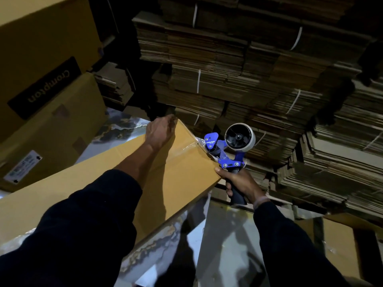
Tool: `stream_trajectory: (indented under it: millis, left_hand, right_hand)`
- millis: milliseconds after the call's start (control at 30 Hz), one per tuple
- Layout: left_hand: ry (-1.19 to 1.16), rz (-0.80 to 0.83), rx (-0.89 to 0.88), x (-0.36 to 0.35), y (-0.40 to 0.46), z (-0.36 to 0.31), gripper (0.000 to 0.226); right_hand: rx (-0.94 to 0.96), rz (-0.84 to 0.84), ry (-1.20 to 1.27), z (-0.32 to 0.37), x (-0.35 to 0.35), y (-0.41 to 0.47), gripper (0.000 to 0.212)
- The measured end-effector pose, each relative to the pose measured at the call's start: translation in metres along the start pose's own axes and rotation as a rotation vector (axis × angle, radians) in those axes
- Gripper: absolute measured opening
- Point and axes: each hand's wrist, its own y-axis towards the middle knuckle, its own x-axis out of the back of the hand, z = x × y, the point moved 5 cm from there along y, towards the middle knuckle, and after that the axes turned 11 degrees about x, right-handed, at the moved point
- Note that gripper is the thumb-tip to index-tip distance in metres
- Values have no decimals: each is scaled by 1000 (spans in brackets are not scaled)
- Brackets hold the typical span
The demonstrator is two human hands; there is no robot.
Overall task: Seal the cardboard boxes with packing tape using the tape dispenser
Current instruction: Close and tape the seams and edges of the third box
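Observation:
A long yellow-brown cardboard box (pixel 182 179) lies tilted across the middle of the head view. My left hand (pixel 160 131) reaches over its top and holds its far corner, fingers curled over the edge. My right hand (pixel 240 186) grips the black handle of a blue tape dispenser (pixel 222 151) with a white tape roll. The dispenser's front end sits against the box's right end edge, where a strip of clear tape (pixel 191 145) runs onto the top face.
Tall stacks of strapped flat cardboard sheets (pixel 259 75) fill the background and right side. Large yellow boxes, one with a black Crompton label (pixel 47 88), stand at the left. A glossy marbled surface (pixel 124 125) lies under the box. Another box (pixel 342 241) sits low right.

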Motion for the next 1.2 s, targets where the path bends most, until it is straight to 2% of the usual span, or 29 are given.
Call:
stream_trajectory:
  millis: [300,433,733,867,933,1033,1100,1200]
  left_hand:
    - [-16,-6,53,41,16,65,25]
    - [-22,-14,92,61,19,85,29]
    - [-131,250,160,73,19,94,42]
    - [-249,312,264,80,20,89,43]
    - [-251,270,319,83,23,82,49]
    - [-236,119,197,90,28,53,48]
    - [-210,132,122,84,29,30,36]
    - [-38,193,39,64,28,6,20]
  right_hand:
    - [5,81,-31,11,-56,49,42]
    - [-6,117,-49,19,-78,63,38]
    - [4,116,-101,26,-82,63,35]
    - [11,104,-130,31,-82,60,30]
    - [4,107,-138,32,-82,60,31]
    - [-9,101,-134,33,-83,60,31]
    - [-10,100,-134,33,-84,61,32]
    - [2,107,-130,34,-84,62,32]
